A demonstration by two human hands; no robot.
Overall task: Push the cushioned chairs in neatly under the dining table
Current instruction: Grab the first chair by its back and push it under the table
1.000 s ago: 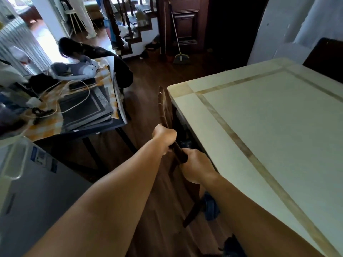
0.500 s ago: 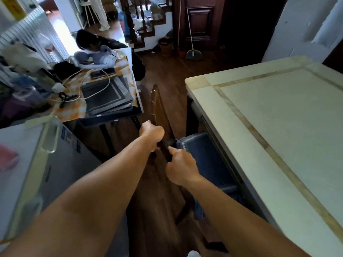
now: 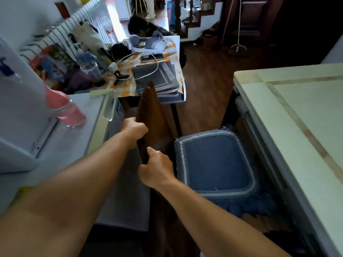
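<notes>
A dark wooden chair stands left of the cream dining table (image 3: 297, 115). Its tall backrest (image 3: 150, 108) rises in the middle of the view. A blue seat cushion (image 3: 215, 162) with a pale border lies fully exposed, its right edge close to the table's side. My left hand (image 3: 134, 129) grips the backrest's left edge. My right hand (image 3: 156, 168) grips the same edge lower down, nearer to me. The chair legs are hidden.
A white appliance (image 3: 89, 138) with a pink bottle (image 3: 65, 110) on top stands close on the left. Behind the chair is a cluttered side table (image 3: 181, 93) with cables and grey mats. Dark wood floor (image 3: 206, 80) runs to a staircase and a broom.
The chair has slid left, away from the table, so the blue cushion went from hidden to fully uncovered. Both hands stayed on the backrest and moved left with it.
</notes>
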